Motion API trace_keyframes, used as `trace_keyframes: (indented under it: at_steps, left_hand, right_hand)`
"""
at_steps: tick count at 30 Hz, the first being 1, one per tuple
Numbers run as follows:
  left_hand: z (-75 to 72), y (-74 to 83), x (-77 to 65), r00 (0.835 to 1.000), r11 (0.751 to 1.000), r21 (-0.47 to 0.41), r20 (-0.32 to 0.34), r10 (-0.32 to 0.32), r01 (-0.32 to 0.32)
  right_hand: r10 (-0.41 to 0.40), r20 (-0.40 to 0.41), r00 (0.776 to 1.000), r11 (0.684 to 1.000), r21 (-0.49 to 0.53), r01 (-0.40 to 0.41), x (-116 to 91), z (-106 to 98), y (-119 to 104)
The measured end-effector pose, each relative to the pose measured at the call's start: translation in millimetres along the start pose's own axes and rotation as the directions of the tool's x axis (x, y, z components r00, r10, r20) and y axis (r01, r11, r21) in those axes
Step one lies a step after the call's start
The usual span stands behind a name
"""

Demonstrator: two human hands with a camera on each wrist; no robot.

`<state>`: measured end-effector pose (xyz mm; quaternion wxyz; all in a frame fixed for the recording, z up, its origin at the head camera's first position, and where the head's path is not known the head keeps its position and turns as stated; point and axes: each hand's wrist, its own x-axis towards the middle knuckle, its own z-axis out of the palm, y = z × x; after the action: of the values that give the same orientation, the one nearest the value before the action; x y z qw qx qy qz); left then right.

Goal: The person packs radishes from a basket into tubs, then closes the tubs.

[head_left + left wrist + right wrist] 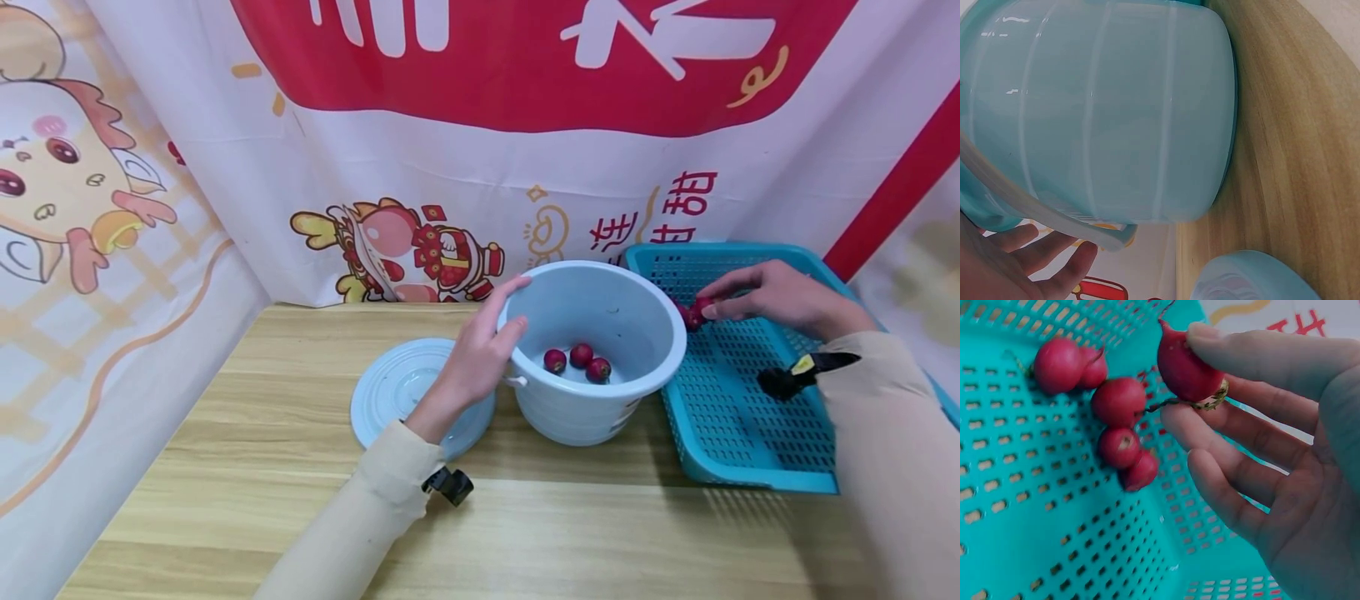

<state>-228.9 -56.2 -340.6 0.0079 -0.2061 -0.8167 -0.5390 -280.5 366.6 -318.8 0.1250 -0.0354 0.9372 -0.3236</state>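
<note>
My left hand (480, 350) holds the rim of a light-blue bucket (581, 417), with its thumb over the edge. Part of that hand (1029, 269) also shows in the left wrist view, beside the bucket's pale handle (1035, 209). Three red radishes (581, 356) lie on the bucket's bottom. Over the teal basket (750, 479), my right hand (772, 296) pinches a radish (1188, 365) between thumb and fingers. It has a thin root and a dry stem end. Several more radishes (1119, 403) lie in the basket below, seen in the right wrist view.
A round light-blue lid (382, 400) lies on the wooden table (225, 467) to the bucket's left. The basket stands close against the bucket's right side. Behind the table hangs a printed white and red cloth (450, 150).
</note>
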Motion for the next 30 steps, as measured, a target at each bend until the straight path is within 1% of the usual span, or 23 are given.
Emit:
trace_keyframes:
  at_steps: [3,6,14,17,22,25,30]
  left_hand:
    - [-0.3,0.2,0.0,1.000,1.000,0.001,-0.002,0.002,-0.002]
    - [-0.5,0.1,0.1,1.000,1.000,0.001,-0.005,0.002,-0.002]
    - [0.1,0.7,-0.2,1.000,1.000,0.006,-0.008,-0.001,0.001]
    - [0.3,0.9,-0.6,1.000,1.000,0.003,-0.008,-0.002,0.002]
    - [0.3,0.9,-1.4,1.000,1.000,-0.003,-0.004,0.003,-0.003]
    - [0.8,1.1,-1.3,1.000,1.000,-0.006,-0.001,0.007,-0.007]
    - [0.9,2.3,-1.8,1.000,1.000,-0.005,-0.009,0.002,-0.002]
  right_hand:
    - [-0.019,-0.040,0.999,1.000,0.006,0.019,-2,-1,-9]
    - [-0.029,-0.064,0.998,0.999,0.019,0.030,-5,-2,-16]
    - [0.000,-0.126,0.992,0.999,0.052,0.006,-13,-3,-28]
    - [-0.005,-0.180,0.984,0.998,0.064,0.017,-16,-4,-32]
    - [-0.028,-0.286,0.958,0.996,0.076,0.051,-19,-4,-36]
    - [-0.041,-0.319,0.947,0.993,0.091,0.074,-21,-3,-38]
    - [-0.075,-0.345,0.936,0.984,0.125,0.125,-25,0,-45]
